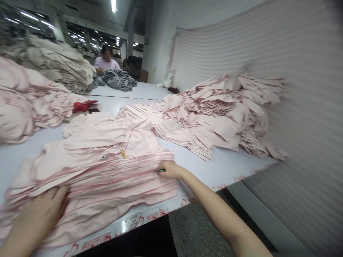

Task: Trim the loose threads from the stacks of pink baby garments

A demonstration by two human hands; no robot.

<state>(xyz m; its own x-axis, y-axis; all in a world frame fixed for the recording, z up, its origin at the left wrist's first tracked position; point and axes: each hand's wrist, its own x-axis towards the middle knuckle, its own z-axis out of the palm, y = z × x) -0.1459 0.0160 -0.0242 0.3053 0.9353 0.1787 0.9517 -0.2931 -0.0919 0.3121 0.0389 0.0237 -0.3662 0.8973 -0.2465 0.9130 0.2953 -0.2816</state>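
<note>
A stack of pale pink fabric pieces (107, 178) with darker pink edges lies in layered folds along the near side of the table. My left hand (44, 207) grips folds at the stack's left end, its fingertips partly hidden in the cloth. At the right end, my right hand (170, 169) is closed around a small green-handled tool (162, 170) with a thin metal tip, which points left against the layers. The tool's exact kind is unclear. A short yellow object (123, 153) rests on the pink cloth behind the stack.
A large heap of pink pieces (214, 110) spreads at the right by a striped cloth sheet (268, 46). More pink fabric (34, 100) lies left, near a red object (84, 105). Beige cloth (59, 60) and a grey bundle (119, 79) are farther back, where a person (107, 63) sits.
</note>
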